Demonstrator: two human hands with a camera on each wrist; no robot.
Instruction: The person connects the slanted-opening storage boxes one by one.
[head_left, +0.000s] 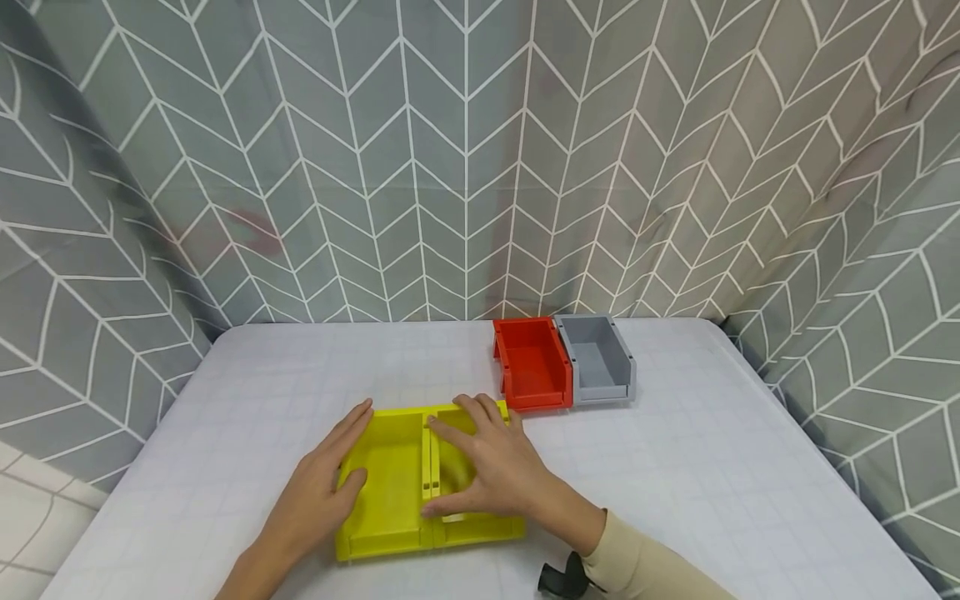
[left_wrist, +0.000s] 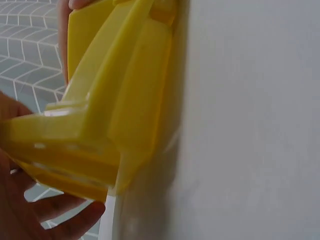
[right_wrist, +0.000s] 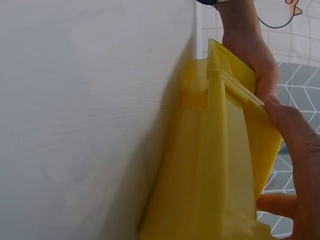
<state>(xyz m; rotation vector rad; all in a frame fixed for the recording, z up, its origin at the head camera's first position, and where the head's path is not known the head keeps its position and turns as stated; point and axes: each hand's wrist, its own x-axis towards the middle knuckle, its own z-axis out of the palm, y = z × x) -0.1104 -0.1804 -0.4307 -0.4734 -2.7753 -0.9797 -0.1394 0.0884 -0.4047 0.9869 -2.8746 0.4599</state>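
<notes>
Two yellow storage bins stand side by side on the table, walls meeting in the middle: a left yellow bin (head_left: 386, 479) and a right yellow bin (head_left: 483, 530). My left hand (head_left: 311, 500) grips the left bin's outer side wall, thumb over the rim and fingers along the outside. Spread over the right bin, my right hand (head_left: 504, 471) holds it with thumb and index finger at the middle walls and other fingers at the far rim. In the right wrist view, the thumb (right_wrist: 295, 125) touches a yellow edge. Part of the right bin's inside is hidden under that hand.
Behind the yellow bins, to the right, a red bin (head_left: 532, 362) stands against a grey bin (head_left: 596, 358). A white cloth covers the table (head_left: 712, 500). A patterned grey curtain (head_left: 465, 167) hangs at its far edge. A black strap piece (head_left: 564, 577) sits by the right sleeve.
</notes>
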